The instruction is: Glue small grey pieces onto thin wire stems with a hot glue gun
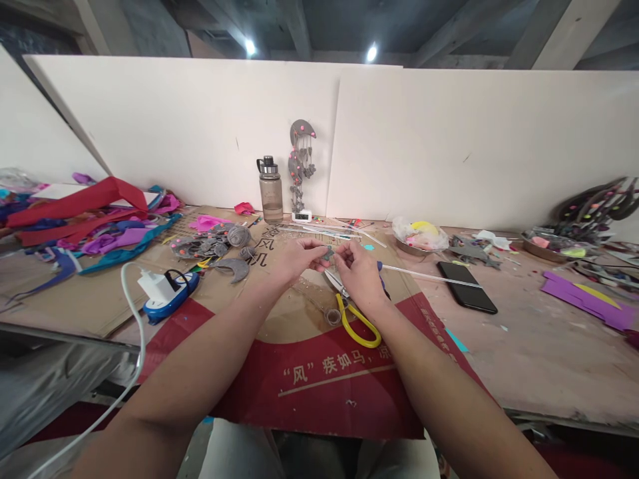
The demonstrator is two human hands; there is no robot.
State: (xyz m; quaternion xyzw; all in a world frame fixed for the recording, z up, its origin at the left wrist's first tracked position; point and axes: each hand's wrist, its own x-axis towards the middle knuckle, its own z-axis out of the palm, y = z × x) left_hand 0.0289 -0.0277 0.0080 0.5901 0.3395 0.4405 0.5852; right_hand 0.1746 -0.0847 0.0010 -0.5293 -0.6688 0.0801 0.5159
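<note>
Both hands meet over a cardboard sheet (319, 392) in the middle of the table. My left hand (305, 259) pinches a small grey piece (328, 253) between thumb and fingers. From the other side, my right hand (355, 266) has its fingers closed at the same piece; the contact is too small to make out. Scissors with yellow handles (360, 330) lie partly under my right hand, their blades pointing up and left. A small grey roll (332, 317) rests beside the handles. Grey moon-shaped felt (233, 269) lies to the left, near a pile of grey pieces (200, 245).
A bottle (271, 193) and a hanging grey moon ornament (302, 130) stand at the back. A blue power strip (172, 299) with a white cable is at left, beyond it colored fabric (90, 216). At right are a black phone (466, 287) and a bowl (419, 247).
</note>
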